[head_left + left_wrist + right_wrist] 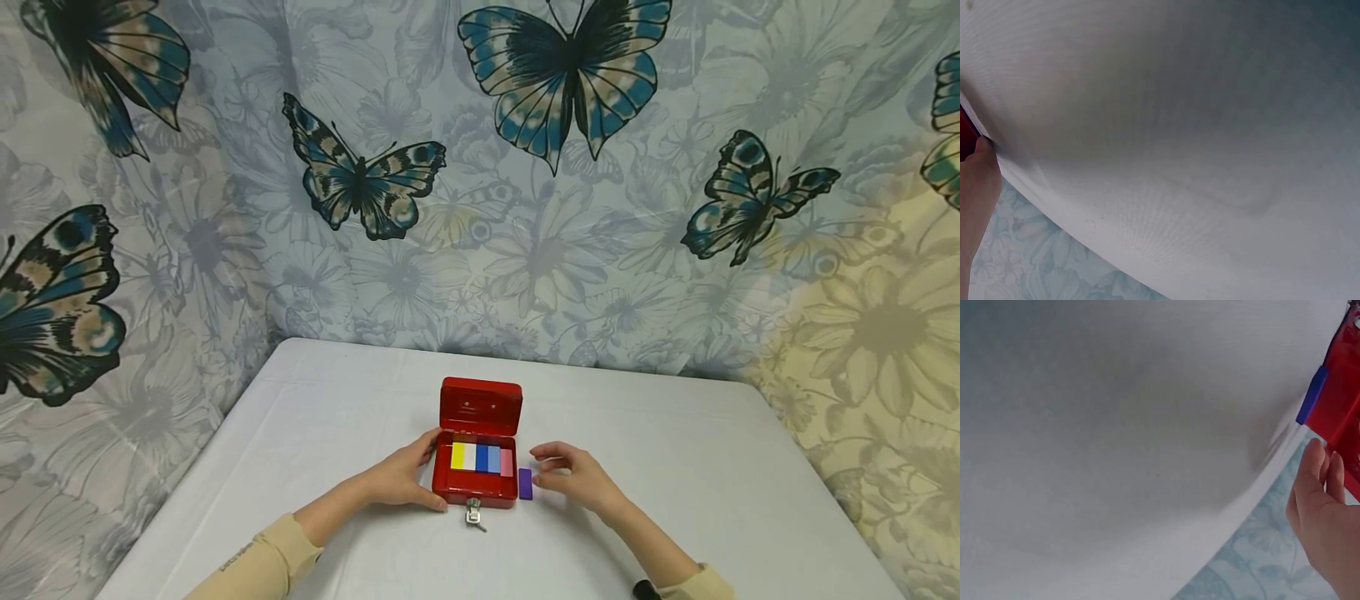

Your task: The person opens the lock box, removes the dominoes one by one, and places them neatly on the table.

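On white cloth, glossy red metal box (477, 467), flat purple block (525, 483)

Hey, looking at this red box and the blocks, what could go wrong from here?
1. The purple block lies outside the red box, against its right wall; the row inside looks full, so it may not fit flat.
2. The lid stands upright; a bump from the left hand holding the box might tip it shut onto fingers.
3. The key hangs from the front lock and could snag the right hand or a sleeve.
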Available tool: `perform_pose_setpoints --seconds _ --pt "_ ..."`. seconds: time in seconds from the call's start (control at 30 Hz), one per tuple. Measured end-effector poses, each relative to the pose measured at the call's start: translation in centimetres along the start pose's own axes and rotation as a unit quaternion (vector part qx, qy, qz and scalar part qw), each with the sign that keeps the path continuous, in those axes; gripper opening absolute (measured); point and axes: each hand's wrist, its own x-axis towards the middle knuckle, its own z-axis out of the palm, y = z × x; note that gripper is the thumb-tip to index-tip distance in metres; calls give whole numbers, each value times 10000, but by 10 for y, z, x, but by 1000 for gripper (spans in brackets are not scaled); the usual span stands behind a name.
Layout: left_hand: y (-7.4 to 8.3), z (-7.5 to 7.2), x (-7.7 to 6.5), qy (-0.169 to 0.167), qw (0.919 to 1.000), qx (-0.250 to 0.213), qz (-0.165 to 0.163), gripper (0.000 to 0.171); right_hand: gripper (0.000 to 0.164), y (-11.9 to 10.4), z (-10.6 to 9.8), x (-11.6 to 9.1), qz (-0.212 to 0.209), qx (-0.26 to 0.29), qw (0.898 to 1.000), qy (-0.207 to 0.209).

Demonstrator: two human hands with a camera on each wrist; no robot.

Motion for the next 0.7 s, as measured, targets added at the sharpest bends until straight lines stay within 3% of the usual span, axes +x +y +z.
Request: perform_pose_setpoints --seconds 0.27,0.7 --pt "2 1 -1 -11 9999 -18 -106 110 39 -7 4 0 -25 229 9995 225" --pt "0 1 1 31 10000 22 -58 110 36 -21 12 3 -257 522 9983 95"
